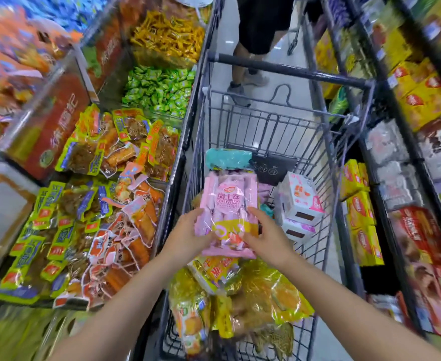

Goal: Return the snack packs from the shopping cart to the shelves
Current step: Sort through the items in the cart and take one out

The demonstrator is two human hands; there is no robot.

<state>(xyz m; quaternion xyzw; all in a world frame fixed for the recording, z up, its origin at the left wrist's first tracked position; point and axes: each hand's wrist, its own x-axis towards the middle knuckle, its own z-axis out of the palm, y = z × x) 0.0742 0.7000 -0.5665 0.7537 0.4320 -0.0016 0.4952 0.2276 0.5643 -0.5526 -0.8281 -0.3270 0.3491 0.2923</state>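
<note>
Lifting a pink snack pack [227, 212] above the shopping cart [318, 157], left hand [188, 234] and right hand [265, 237] gripping its lower edges, fingers curled round the wrapper. Next, probably: carrying it clear and finding its matching shelf.

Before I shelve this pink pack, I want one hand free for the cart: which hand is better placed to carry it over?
Probably the right. Both the left hand and the right hand grip the pink pack above the cart. Boxed goods line the shelves on the right; the bins on the left hold loose sachets.
</note>
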